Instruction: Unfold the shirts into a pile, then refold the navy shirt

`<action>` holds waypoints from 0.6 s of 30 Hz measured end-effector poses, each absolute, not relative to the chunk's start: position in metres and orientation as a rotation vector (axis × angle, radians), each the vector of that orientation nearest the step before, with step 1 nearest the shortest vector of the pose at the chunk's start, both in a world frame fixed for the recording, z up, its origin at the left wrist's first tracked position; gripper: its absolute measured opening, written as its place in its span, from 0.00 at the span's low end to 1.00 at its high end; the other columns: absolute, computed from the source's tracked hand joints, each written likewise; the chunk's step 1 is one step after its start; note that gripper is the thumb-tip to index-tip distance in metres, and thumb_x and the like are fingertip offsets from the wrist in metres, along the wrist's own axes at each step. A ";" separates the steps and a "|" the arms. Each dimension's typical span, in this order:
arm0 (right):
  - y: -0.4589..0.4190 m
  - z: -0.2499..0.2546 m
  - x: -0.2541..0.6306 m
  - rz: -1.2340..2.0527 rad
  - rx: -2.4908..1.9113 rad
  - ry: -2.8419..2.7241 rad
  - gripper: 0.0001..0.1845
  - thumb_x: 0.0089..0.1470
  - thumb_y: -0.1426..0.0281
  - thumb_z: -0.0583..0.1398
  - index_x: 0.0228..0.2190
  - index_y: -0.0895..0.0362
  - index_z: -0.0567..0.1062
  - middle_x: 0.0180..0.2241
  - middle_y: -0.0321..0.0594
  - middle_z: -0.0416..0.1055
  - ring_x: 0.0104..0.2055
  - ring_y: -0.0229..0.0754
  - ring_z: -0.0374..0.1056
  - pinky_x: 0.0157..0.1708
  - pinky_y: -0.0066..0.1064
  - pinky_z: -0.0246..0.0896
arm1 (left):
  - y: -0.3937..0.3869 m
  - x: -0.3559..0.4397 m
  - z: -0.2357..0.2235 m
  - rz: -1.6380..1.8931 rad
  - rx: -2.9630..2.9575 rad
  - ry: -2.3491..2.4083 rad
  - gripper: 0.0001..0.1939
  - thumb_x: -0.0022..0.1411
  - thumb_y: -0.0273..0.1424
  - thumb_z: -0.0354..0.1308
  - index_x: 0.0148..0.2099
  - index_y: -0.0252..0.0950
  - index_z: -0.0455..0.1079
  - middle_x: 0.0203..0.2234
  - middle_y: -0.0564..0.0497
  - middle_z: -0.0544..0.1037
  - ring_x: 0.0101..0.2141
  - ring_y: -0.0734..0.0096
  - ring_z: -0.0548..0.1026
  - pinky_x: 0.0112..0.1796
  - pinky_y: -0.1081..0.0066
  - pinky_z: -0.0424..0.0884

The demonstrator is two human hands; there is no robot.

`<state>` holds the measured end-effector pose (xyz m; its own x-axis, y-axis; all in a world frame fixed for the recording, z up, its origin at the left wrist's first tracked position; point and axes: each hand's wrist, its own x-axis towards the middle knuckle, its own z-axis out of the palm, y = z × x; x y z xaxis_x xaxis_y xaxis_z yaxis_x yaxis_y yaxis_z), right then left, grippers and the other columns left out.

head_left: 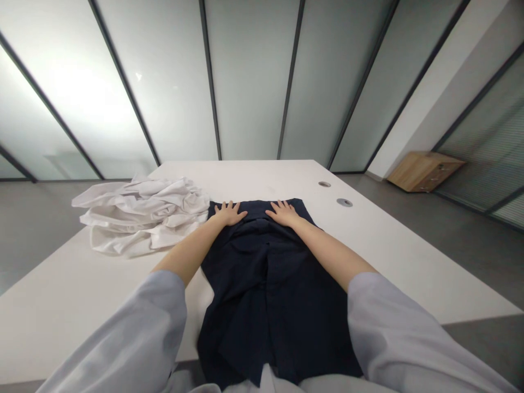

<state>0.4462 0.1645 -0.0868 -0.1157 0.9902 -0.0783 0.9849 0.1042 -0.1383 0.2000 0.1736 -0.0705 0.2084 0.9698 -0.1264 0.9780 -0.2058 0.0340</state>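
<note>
A navy garment (pixel 266 284) is laid out lengthwise along the middle of a white worktop (pixel 380 262), with its near end reaching the near edge and its far end lying well short of the far edge. The left hand (pixel 230 213) and the right hand (pixel 283 213) are pressed palm down on the far end of the garment, fingers spread; neither is clenched and nothing is grasped. The garment has been spread fairly flat, though overlapping layers and creases are seen down its length. A crumpled white garment (pixel 139 215) is left bunched and unfolded near the left edge, just beside the navy one. Two round grommets (pixel 344 202) are set in the worktop towards the right edge.
</note>
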 end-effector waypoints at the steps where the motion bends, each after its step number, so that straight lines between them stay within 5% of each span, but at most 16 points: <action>1: 0.163 -0.090 0.444 0.261 -2.083 -2.302 0.43 0.59 0.42 0.39 0.66 0.53 0.51 0.69 0.46 0.41 0.69 0.57 0.35 0.63 0.50 0.34 | 0.170 0.202 -0.074 -0.132 2.348 1.931 0.41 0.62 0.58 0.33 0.71 0.42 0.47 0.68 0.42 0.50 0.65 0.37 0.48 0.57 0.39 0.48; 9: 0.169 -0.091 0.446 0.278 -2.074 -2.288 0.42 0.59 0.42 0.38 0.66 0.51 0.51 0.69 0.46 0.39 0.70 0.56 0.33 0.64 0.50 0.31 | 0.132 0.221 -0.067 0.036 2.491 1.921 0.40 0.64 0.56 0.30 0.69 0.39 0.49 0.66 0.39 0.53 0.64 0.43 0.50 0.58 0.39 0.48; 18: 0.158 -0.077 0.438 0.144 -2.025 -2.246 0.40 0.61 0.46 0.37 0.65 0.55 0.54 0.67 0.49 0.45 0.68 0.55 0.39 0.63 0.50 0.32 | 0.148 0.236 -0.075 -0.082 2.294 1.920 0.43 0.61 0.60 0.31 0.71 0.45 0.44 0.69 0.43 0.41 0.65 0.36 0.44 0.55 0.30 0.46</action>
<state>0.4380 0.1585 -0.0774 -0.1019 0.9946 0.0212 0.9838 0.1039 -0.1462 0.2357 0.1479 -0.0751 0.1797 0.9741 -0.1370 0.9823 -0.1702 0.0785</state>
